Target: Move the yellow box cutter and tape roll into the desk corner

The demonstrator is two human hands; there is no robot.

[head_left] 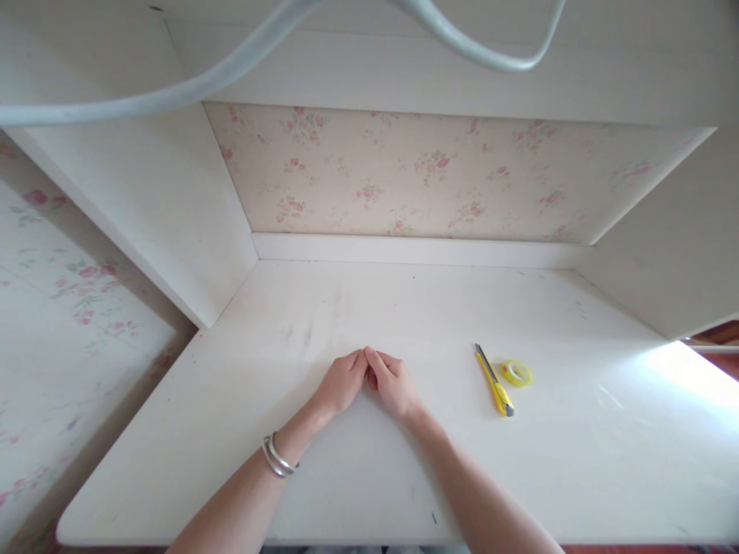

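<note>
My left hand [345, 380] and my right hand [395, 385] rest on the white desk [231, 431], touching each other at the thumbs and curled fingers. Both are closed, and nothing shows in either one. Two silver bangles [277, 457] circle my left wrist. To the right of my right hand, apart from it, lies a yellow utility knife [493, 380], its tip pointing toward the back. Just beside the knife is a small roll of yellow tape [516, 373], lying flat.
White side panels [167, 192] and a back ledge [404, 250] enclose the desk, with flowered wallpaper [369, 169] behind. A shelf [462, 85] crosses above. A pale cable [219, 77] hangs close to the camera. Bright light falls on the right.
</note>
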